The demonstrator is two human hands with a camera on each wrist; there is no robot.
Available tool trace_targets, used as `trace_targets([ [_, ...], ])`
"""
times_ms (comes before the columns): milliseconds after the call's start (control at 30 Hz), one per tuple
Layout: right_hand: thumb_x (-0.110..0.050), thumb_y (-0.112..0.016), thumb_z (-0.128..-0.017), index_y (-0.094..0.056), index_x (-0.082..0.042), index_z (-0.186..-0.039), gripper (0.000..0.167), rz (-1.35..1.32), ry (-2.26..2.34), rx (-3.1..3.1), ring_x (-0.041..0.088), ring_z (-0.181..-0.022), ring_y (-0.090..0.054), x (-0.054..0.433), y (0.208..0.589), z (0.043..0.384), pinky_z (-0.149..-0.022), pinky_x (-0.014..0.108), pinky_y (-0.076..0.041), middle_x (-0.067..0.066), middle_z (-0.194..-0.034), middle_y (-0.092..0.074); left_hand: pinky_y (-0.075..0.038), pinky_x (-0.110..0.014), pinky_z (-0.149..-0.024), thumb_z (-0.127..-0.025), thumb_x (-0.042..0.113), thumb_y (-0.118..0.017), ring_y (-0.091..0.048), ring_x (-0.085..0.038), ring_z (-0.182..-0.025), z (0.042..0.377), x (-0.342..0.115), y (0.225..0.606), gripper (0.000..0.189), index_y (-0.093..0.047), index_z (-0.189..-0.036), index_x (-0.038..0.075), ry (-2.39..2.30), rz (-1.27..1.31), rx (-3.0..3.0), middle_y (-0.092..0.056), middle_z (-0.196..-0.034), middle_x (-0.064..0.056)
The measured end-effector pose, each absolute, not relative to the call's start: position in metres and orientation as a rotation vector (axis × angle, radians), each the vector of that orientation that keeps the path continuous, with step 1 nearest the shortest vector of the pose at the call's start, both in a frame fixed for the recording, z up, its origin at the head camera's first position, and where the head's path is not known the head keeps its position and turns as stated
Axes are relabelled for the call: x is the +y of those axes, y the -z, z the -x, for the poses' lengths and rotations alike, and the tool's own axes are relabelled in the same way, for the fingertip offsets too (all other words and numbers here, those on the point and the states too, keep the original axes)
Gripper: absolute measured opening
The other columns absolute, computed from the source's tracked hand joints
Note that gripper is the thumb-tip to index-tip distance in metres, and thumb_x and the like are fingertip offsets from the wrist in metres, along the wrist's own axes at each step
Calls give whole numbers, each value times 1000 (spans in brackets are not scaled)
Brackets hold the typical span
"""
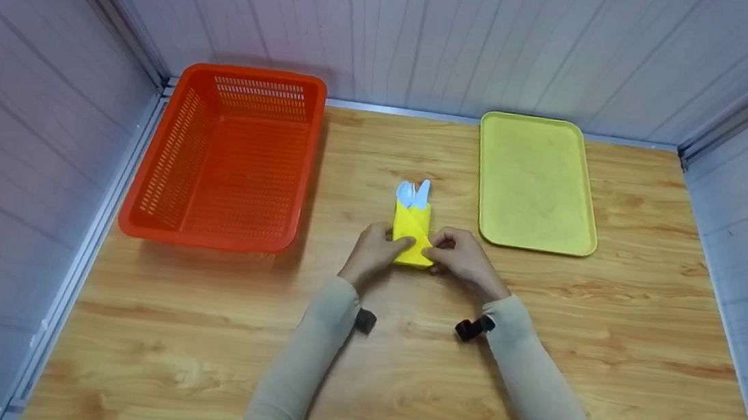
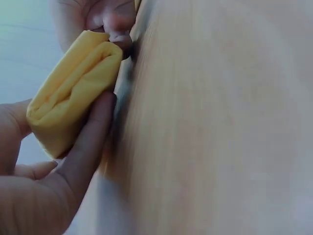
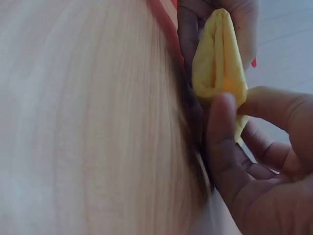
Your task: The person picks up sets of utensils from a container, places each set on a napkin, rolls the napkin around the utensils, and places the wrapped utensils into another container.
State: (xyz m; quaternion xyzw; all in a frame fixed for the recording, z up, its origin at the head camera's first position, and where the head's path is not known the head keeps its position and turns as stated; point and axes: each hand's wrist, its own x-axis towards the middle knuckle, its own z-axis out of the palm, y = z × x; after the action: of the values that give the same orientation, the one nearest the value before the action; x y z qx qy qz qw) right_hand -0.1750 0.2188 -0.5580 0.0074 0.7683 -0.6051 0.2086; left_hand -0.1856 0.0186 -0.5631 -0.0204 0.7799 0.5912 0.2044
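A yellow napkin (image 1: 412,224), folded into a thick pouch with a diagonal flap, is between my two hands over the table. From its far end stick out a pale blue spoon (image 1: 406,193) and knife (image 1: 423,193), with a thin utensil partly hidden between them. My left hand (image 1: 374,248) grips the pouch's left side, thumb on top and fingers underneath, as the left wrist view shows. On the right edge, near the lower corner, my right hand (image 1: 464,258) pinches the napkin between thumb and fingers. The wrist views show the rolled layers of the napkin's near end (image 2: 78,93).
An orange-red plastic basket (image 1: 206,240) with slotted walls stands at the back left. At the back right lies a yellow rectangular tray (image 1: 540,185). White panel walls (image 1: 418,36) enclose the wooden table (image 1: 398,391) on the left, back and right.
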Motion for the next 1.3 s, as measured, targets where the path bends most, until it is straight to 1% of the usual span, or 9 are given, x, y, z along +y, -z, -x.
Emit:
trace_targets([
  [133,-5,-71,-93,-64,10,-100,18,107,1663,2238,16,-75,-61,221,550,167,-68,32,-55,13,-93,-65,-55,-28,-76,-92,21,-72,-66,-15,-86,177,14,562,36,-67,-121,0,-1823,43,2064,-73,-102,-5],
  [267,-3,-70,-93,-63,11,-99,17,221,1721,2261,17,-78,-63,218,521,150,-73,39,-56,15,-93,-65,-56,-29,-73,-91,19,-74,-70,-19,-85,163,9,548,35,-68,-121,2,-1968,-16,1975,-75,-99,-6],
  [400,1,-69,-92,-64,11,-97,12,345,1840,2226,19,-79,-65,214,489,130,-73,34,-57,16,-93,-66,-58,-33,-74,-92,17,-74,-72,-25,-88,147,4,529,35,-67,-122,1,-2113,-112,1844,-75,-100,-10],
  [500,4,-69,-91,-65,9,-96,7,459,1904,2222,19,-81,-65,214,477,118,-72,29,-56,16,-92,-66,-59,-38,-78,-92,16,-74,-72,-30,-92,134,1,517,36,-66,-124,0,-2198,-173,1754,-74,-103,-13],
  [600,9,-67,-90,-66,7,-95,5,575,1953,2207,20,-81,-65,217,477,109,-71,28,-56,17,-92,-66,-59,-41,-79,-92,14,-75,-72,-32,-92,124,-2,508,38,-66,-125,-2,-2255,-237,1707,-73,-106,-15],
  [700,13,-66,-89,-66,5,-96,11,670,1982,2184,20,-81,-66,219,479,104,-71,29,-57,18,-93,-65,-59,-43,-78,-91,11,-74,-72,-33,-92,117,-4,504,38,-65,-124,-5,-2298,-298,1671,-73,-107,-18],
  [867,11,-68,-89,-66,1,-97,13,717,2013,2176,22,-82,-66,220,478,99,-71,31,-58,16,-95,-65,-59,-44,-78,-91,10,-74,-72,-35,-92,111,-6,499,39,-64,-125,-7,-2345,-334,1627,-72,-107,-20],
  [1100,10,-70,-88,-64,4,-97,12,709,2081,2135,22,-79,-67,222,480,99,-69,32,-59,18,-92,-63,-58,-45,-79,-92,10,-74,-71,-36,-94,106,-4,496,39,-63,-126,-7,-2368,-352,1628,-72,-109,-20],
  [1300,13,-65,-90,-63,6,-101,13,803,2106,1993,21,-83,-65,224,483,102,-72,31,-57,20,-95,-62,-58,-45,-80,-92,11,-73,-71,-35,-93,106,-5,497,40,-62,-125,-8,-2384,-336,1610,-71,-109,-21],
])
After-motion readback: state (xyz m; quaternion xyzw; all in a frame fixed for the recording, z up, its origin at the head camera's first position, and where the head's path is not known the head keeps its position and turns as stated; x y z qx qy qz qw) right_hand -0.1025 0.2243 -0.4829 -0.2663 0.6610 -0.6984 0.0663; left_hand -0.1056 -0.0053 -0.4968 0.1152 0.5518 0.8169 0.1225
